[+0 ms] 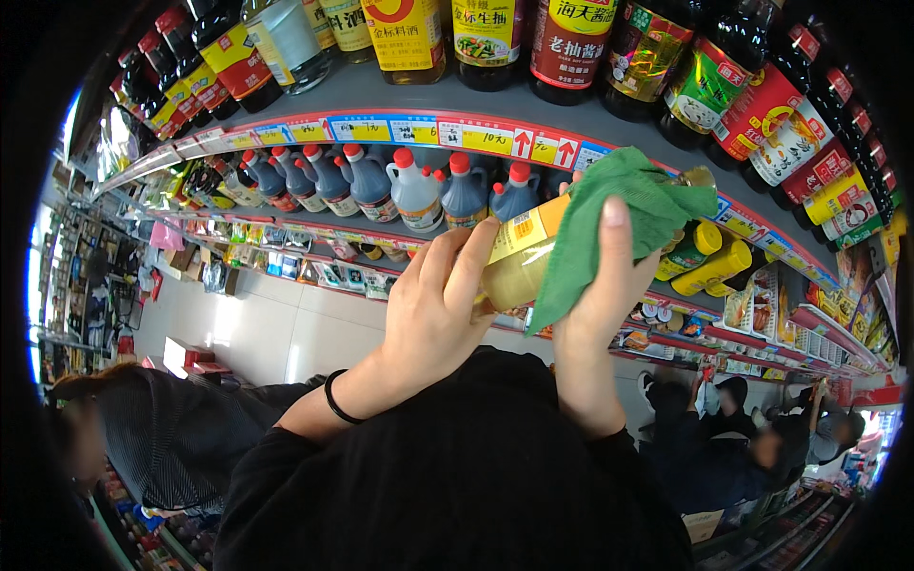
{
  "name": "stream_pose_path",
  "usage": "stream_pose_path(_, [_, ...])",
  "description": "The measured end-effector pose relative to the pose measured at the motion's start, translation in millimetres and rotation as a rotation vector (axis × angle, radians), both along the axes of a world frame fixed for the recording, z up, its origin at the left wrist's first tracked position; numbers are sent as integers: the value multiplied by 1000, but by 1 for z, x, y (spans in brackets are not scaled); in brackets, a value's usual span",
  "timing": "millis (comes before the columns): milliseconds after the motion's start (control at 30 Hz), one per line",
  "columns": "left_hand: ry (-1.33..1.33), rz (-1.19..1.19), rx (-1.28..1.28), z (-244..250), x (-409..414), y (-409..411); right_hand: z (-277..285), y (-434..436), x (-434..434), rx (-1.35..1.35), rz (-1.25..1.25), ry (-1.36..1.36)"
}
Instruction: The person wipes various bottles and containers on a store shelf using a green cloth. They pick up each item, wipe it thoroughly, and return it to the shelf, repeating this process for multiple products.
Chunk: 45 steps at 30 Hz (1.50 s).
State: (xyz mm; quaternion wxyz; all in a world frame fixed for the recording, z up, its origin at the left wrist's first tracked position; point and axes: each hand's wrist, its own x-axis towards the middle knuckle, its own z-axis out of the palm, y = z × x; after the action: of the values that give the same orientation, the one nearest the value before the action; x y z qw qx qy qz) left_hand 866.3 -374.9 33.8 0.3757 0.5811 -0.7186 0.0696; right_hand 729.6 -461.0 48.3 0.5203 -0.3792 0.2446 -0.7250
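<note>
A clear bottle of pale yellow liquid (525, 275) with a yellow label lies tilted across both hands, its neck towards the upper right. Around its base, my left hand (443, 300) grips the bottle. My right hand (607, 264) wraps a green cloth (614, 214) about the bottle's upper part, thumb over the cloth. The cloth covers most of the shoulder, and a bit of the neck end (696, 182) shows past it. Fingers of the right hand behind the bottle are mostly hidden.
A grey shelf (357, 93) above holds several sauce bottles (571, 50), with a price-tag strip (493, 139) along its edge. Red-capped jugs (407, 193) and yellow-capped bottles (714, 268) stand below. One person (164, 428) is at left, several others (721, 442) at right.
</note>
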Motion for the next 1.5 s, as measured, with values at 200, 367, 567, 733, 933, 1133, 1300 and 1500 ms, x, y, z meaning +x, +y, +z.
stream_pose_path(200, [430, -174, 304, 8, 0, 5, -16, 23, 11, -35, 166, 78])
stream_pose_path(367, [761, -390, 513, 6, 10, 8, -24, 35, 6, 1, 419, 47])
stream_pose_path(567, [1405, -832, 981, -4, 20, 10, -15, 27, -9, -4, 516, -22])
stream_pose_path(733, [1543, -1172, 1124, -23, 25, 7, 2, 29, -25, 3, 437, 6])
stream_pose_path(933, [1489, -1118, 1156, -36, 18, 12, 17, 24, -41, 118, 276, 100])
stream_pose_path(1133, [493, -405, 509, -36, 0, 15, 10, 15, -50, -60, -21, 134])
stream_pose_path(1300, [190, -217, 235, -48, -3, 10, 3, 0, -70, 96, 167, -222])
stream_pose_path(1500, [313, -280, 325, -53, 4, 19, -1, 4, -88, 192, 416, -197])
